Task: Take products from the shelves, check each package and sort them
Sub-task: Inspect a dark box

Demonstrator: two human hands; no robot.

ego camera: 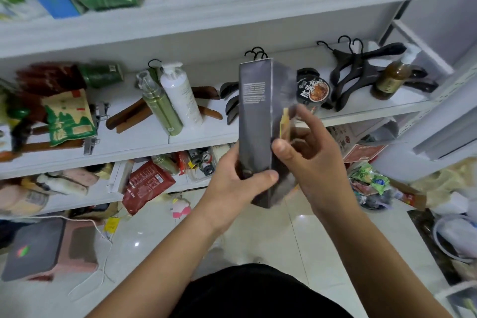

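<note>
Left hand (pixel 232 183) grips tall dark box (pixel 254 116) low; right hand (pixel 315 160) pinches its side, fingers blurred. Shelf (pixel 144 137) behind: white pump bottle (pixel 180 93), black hangers (pixel 361 72); noodle bowl (pixel 313 90) partly hidden.

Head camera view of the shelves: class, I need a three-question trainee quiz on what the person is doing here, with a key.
1. True or false: the dark box is held upright.
2. Which hand grips the box's lower end? A left hand; B the other one; C neither.
3. Fill in: beside the white pump bottle on the middle shelf is a ____ bottle.
Key: 1 true; 2 A; 3 green.
</note>
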